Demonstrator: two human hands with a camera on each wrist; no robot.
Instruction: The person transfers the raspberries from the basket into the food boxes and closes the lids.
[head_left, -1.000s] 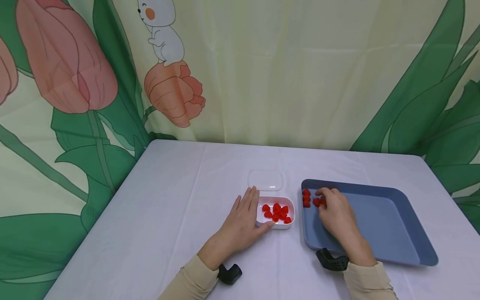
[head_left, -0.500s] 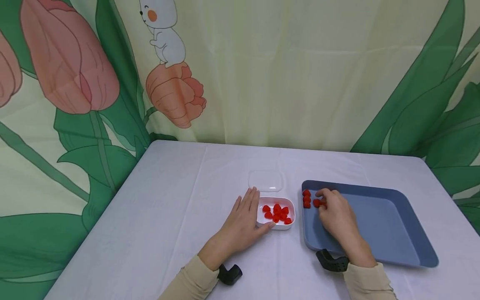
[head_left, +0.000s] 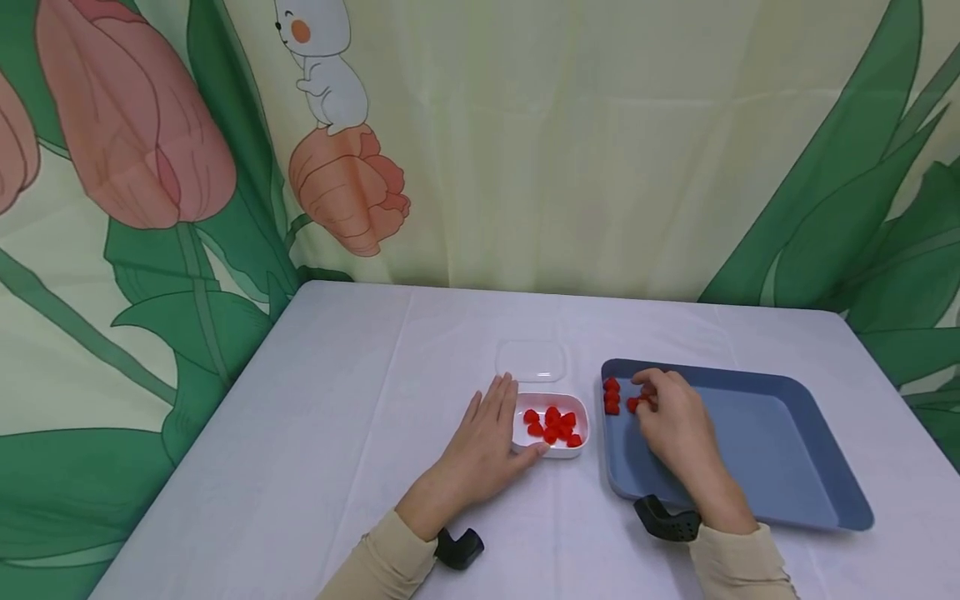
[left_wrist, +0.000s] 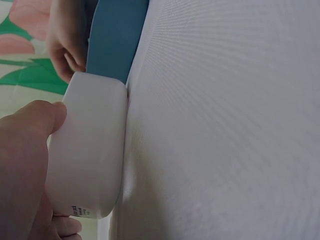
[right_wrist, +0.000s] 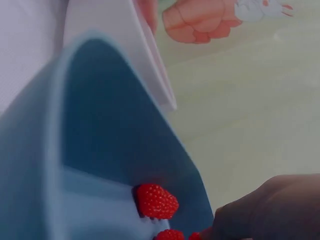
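My left hand [head_left: 480,450] lies against the left end of a small white box [head_left: 519,446], its fingers straight and its thumb along the front rim. In the left wrist view the thumb [left_wrist: 57,117] rests on the wall of the white box [left_wrist: 90,145]. Several red raspberries [head_left: 552,414] lie inside it. My right hand [head_left: 678,425] is over the left part of a blue tray [head_left: 757,450], thumb and index finger pinching a raspberry [head_left: 647,401]. Another raspberry [head_left: 633,405] lies beside it. The fingertips are mostly hidden in the right wrist view, where a raspberry [right_wrist: 157,201] shows against the tray wall.
A clear lid [head_left: 531,361] lies on the white cloth behind the box. More raspberries [head_left: 612,396] stand in a short row along the tray's left wall. The tray's raised rim [head_left: 750,374] surrounds its floor. A printed curtain [head_left: 555,167] hangs behind the table.
My right hand has shifted very slightly away from me at the raspberries, and its index finger is a little raised. My left hand and the box have stayed where they were.
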